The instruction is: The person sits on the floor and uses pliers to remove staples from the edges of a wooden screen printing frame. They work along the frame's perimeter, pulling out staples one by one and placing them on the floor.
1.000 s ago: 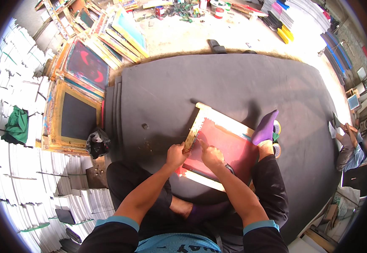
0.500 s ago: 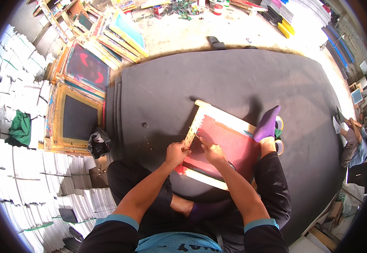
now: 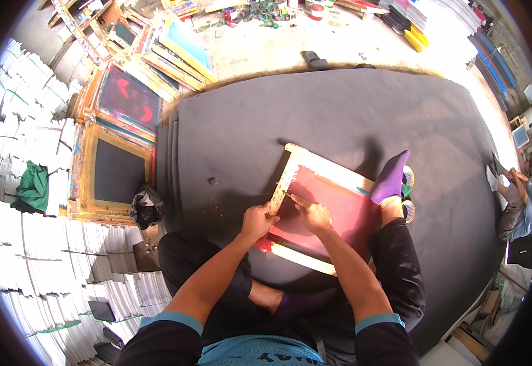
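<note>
A wooden screen-printing frame [image 3: 324,264] with reddish mesh [image 3: 339,213] lies tilted on the dark grey sheets. My left hand [image 3: 260,221] is closed round the near part of its left bar, thumb on top. Over the mesh, beside that same bar, is my right hand [image 3: 314,217]. Its index finger points to the bar's inner edge while the other fingers curl under; whatever they hold is hidden. A thin thread or wire seems to show near that fingertip. My foot in a purple sock [image 3: 391,177] rests against the frame's right end.
Stacked dark grey foam-like sheets [image 3: 235,122] lie beneath me. More printing frames [image 3: 119,165] lean at the left, beside a black plastic bag [image 3: 147,207] and white stacks [image 3: 40,250]. A round-ended object [image 3: 408,211] lies beyond my foot. Another person [image 3: 519,204] sits far right.
My right hand has shifted slightly, its index finger now straighter along the bar's edge. A dark strip seen by the right wrist no longer shows. My left hand keeps its hold.
</note>
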`<control>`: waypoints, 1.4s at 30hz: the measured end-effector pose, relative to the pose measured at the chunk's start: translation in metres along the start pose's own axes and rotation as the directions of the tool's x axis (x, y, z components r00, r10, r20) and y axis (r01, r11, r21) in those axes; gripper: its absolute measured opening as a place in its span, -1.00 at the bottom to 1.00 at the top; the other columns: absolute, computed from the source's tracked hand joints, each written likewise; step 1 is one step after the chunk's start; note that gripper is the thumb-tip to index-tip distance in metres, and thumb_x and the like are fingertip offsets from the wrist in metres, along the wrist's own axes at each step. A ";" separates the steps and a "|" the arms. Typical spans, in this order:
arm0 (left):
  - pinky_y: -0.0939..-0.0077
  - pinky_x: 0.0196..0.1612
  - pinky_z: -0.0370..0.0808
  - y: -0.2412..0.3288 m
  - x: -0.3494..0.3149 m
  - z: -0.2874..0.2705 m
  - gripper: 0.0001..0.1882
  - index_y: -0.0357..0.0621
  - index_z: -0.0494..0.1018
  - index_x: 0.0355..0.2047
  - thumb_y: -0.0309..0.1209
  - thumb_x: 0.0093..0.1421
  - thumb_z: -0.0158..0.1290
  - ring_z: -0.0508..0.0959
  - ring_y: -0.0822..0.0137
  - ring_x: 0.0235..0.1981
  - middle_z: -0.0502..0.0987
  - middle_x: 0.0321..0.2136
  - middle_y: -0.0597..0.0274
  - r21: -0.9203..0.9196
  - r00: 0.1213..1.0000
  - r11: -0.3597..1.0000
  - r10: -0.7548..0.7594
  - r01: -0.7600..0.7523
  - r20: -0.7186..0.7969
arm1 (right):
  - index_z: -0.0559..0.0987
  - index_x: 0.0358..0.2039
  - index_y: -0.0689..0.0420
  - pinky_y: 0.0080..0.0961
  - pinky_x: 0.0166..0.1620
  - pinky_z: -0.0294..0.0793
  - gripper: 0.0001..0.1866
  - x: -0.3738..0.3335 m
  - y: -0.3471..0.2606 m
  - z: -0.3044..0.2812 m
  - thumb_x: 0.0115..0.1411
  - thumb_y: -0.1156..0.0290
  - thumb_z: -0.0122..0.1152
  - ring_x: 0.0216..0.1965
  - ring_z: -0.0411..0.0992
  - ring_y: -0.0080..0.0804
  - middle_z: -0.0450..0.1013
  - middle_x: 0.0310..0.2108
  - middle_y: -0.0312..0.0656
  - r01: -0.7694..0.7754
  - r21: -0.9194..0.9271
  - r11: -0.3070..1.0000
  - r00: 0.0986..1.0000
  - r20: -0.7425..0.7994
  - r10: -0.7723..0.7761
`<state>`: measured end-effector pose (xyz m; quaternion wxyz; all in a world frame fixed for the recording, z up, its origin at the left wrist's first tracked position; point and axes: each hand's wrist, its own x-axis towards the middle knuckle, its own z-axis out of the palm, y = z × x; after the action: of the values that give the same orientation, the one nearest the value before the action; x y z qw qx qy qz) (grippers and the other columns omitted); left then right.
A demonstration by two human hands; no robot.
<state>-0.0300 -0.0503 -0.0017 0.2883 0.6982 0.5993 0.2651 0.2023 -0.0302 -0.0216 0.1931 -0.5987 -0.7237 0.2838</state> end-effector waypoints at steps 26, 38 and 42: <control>0.11 -0.24 0.55 0.001 -0.011 0.004 -0.60 -0.24 0.57 -0.30 -0.26 -0.03 0.45 0.63 -0.11 -0.38 0.64 -0.40 -0.05 -0.136 0.994 0.986 -0.106 0.101 -0.027 | 0.45 0.30 -0.37 0.04 -0.25 0.62 -0.57 -0.033 -0.046 -0.001 0.44 0.13 0.00 -0.34 0.61 0.14 0.58 -0.38 0.09 -0.117 -0.343 0.932 0.986 0.071 0.150; 0.10 -0.19 0.54 -0.010 -0.014 0.017 -0.60 -0.18 0.61 -0.23 -0.28 -0.05 0.43 0.60 -0.07 -0.32 0.64 -0.41 0.03 -0.179 0.984 0.983 -0.072 0.042 -0.164 | 0.48 0.27 -0.38 0.05 -0.23 0.61 -0.58 -0.033 -0.048 -0.002 0.42 0.13 0.04 -0.34 0.61 0.11 0.58 -0.38 0.09 -0.127 -0.300 0.946 0.984 0.081 0.158; 0.12 -0.17 0.54 -0.003 -0.015 0.014 -0.56 -0.18 0.63 -0.15 -0.28 -0.04 0.43 0.60 -0.05 -0.32 0.65 -0.40 0.03 -0.154 0.980 0.988 -0.058 0.029 -0.193 | 0.53 0.23 -0.34 0.05 -0.26 0.60 -0.60 -0.035 -0.047 -0.003 0.41 0.15 0.07 -0.35 0.61 0.10 0.59 -0.39 0.09 -0.134 -0.242 0.961 0.988 0.047 0.149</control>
<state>-0.0242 -0.0661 -0.0144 0.2852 0.6316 0.6183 0.3708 0.1759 -0.0690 0.0133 0.0755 -0.6584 -0.7136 0.2271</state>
